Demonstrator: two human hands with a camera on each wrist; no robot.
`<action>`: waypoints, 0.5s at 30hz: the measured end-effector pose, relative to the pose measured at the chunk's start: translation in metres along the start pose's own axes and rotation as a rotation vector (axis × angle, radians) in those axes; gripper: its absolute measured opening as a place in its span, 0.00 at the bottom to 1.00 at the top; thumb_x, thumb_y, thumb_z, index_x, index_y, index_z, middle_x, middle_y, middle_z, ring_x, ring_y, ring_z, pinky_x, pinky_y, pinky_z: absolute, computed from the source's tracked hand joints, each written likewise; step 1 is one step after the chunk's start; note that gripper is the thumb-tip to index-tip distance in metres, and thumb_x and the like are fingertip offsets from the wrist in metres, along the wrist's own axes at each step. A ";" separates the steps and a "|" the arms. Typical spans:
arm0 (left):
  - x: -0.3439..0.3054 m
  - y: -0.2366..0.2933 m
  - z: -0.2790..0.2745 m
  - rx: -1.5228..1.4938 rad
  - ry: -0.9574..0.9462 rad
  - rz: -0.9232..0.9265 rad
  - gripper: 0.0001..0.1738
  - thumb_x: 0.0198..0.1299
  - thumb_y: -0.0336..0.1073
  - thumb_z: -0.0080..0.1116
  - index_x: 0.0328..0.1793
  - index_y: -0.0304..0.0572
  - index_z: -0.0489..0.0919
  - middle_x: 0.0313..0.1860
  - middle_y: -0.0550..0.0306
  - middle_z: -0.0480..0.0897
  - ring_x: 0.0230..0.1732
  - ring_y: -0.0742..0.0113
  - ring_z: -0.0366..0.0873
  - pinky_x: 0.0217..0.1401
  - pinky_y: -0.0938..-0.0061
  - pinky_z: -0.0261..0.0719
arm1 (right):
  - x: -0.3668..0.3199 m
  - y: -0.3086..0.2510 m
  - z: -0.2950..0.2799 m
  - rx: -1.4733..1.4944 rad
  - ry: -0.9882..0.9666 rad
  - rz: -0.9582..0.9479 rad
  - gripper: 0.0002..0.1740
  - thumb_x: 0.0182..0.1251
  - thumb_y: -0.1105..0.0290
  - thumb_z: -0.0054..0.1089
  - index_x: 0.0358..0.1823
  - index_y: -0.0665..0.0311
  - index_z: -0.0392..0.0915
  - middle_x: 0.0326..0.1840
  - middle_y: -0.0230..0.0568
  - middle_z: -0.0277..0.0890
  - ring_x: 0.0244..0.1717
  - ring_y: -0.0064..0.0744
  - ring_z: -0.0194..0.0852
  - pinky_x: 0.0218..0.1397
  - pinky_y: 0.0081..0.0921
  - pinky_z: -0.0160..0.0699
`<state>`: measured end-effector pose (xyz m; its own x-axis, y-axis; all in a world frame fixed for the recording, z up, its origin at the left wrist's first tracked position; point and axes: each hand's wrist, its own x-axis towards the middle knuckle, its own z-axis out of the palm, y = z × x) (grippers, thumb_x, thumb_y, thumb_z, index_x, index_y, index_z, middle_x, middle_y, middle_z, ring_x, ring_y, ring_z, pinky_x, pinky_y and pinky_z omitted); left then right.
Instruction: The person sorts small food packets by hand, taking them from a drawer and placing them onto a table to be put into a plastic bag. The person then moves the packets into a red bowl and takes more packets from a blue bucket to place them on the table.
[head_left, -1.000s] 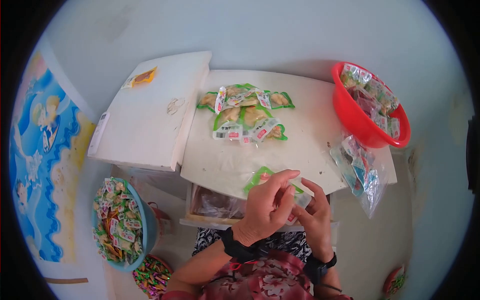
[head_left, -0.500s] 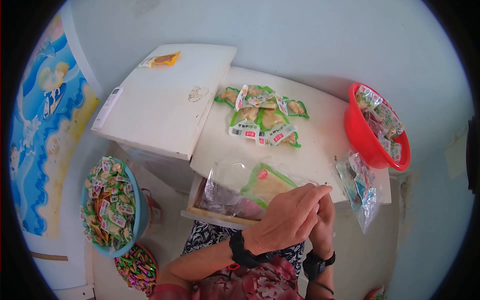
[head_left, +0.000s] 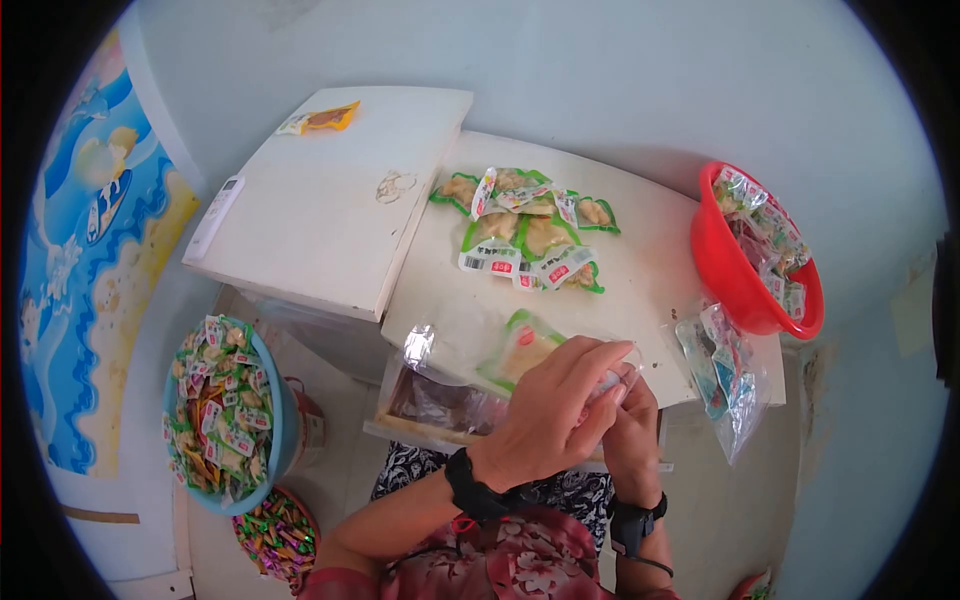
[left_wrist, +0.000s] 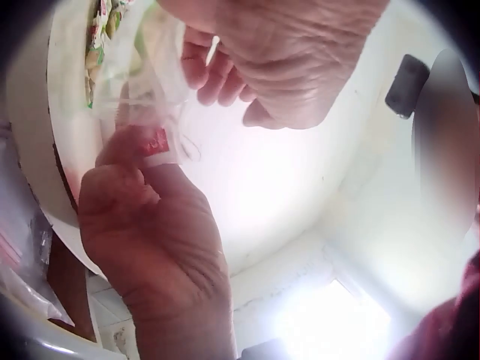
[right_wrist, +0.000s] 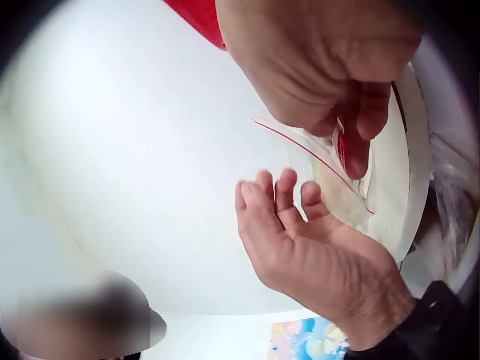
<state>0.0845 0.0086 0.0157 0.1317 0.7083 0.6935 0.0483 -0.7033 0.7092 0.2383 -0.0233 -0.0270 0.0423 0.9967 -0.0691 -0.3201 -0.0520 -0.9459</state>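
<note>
A green-edged food packet point(head_left: 522, 345) lies in a clear zip bag point(right_wrist: 304, 139) with a red seal line, over the front of the white table point(head_left: 640, 290). My right hand point(head_left: 632, 435) pinches the packet's white, red-labelled end point(left_wrist: 156, 141) through or along with the bag, between thumb and fingers. Close beside it, my left hand point(head_left: 550, 405) partly covers this end in the head view. In the right wrist view the left hand's fingers are loosely bent, with nothing between them. Several similar green-edged packets point(head_left: 545, 237) lie grouped farther back on the table.
A red basin point(head_left: 715, 265) of packets stands at the right, beside a clear bag of blue packets point(head_left: 715, 375). Below the table, the drawer point(head_left: 440, 395) is pulled out. A blue tub point(head_left: 285, 410) of packets stands left. A remote point(head_left: 215, 218) lies on the raised top.
The head view has shifted since one second ago. The left hand first showed beside the right, then crossed over it, and now sits slightly left. The packet's bag has moved a little.
</note>
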 end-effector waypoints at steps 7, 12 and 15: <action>-0.030 -0.001 -0.039 0.261 -0.037 0.017 0.21 0.51 0.36 0.83 0.38 0.42 0.77 0.25 0.59 0.77 0.21 0.66 0.73 0.21 0.73 0.70 | -0.003 0.000 -0.004 0.236 0.064 0.057 0.11 0.77 0.79 0.59 0.57 0.68 0.74 0.44 0.43 0.85 0.37 0.29 0.89 0.33 0.27 0.89; -0.054 -0.011 -0.045 0.373 -0.109 -0.134 0.30 0.48 0.41 0.86 0.50 0.42 0.77 0.33 0.59 0.79 0.23 0.68 0.74 0.23 0.74 0.73 | -0.004 0.004 -0.008 0.301 0.047 0.103 0.10 0.78 0.80 0.55 0.56 0.69 0.71 0.50 0.49 0.85 0.44 0.36 0.91 0.43 0.35 0.97; -0.060 -0.010 -0.040 0.359 -0.073 -0.206 0.34 0.48 0.40 0.86 0.56 0.42 0.75 0.38 0.58 0.80 0.26 0.70 0.75 0.25 0.74 0.75 | -0.007 0.002 -0.001 0.253 0.077 0.131 0.10 0.78 0.79 0.53 0.57 0.68 0.71 0.49 0.48 0.84 0.41 0.36 0.89 0.42 0.33 0.92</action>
<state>0.0361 -0.0241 -0.0281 0.1527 0.8396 0.5213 0.4215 -0.5325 0.7341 0.2387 -0.0303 -0.0285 0.0537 0.9743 -0.2187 -0.5534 -0.1533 -0.8187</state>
